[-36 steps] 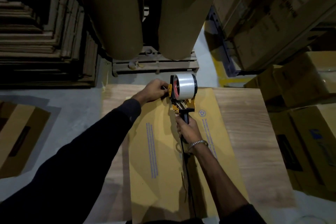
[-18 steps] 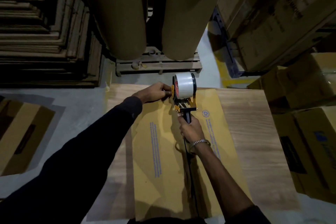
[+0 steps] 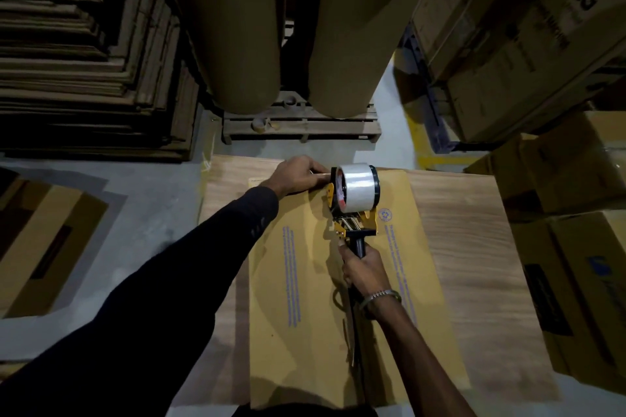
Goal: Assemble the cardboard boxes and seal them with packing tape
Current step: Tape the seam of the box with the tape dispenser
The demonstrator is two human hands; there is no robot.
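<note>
Wooden table [image 3: 474, 247]: right hand [image 3: 364, 269] grips tape dispenser [image 3: 354, 203] on box [image 3: 305, 281].

Dim warehouse. Grey concrete floor [image 3: 162, 213]. Wooden pallet [image 3: 301, 123] carrying two big brown paper rolls [image 3: 237, 27]. Flat cardboard stacks [image 3: 84, 61] left. LG cartons [image 3: 525, 27] right. Wood-grain worktop [image 3: 474, 264].

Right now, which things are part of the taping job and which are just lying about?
In the job:
- box, flat on the table
- tape gun, handle held by the right hand
- left hand, at the box's far end beside the gun

Lying about:
- paper rolls on a pallet
- stacked flat cardboard
- LG cartons
- floor box
</note>
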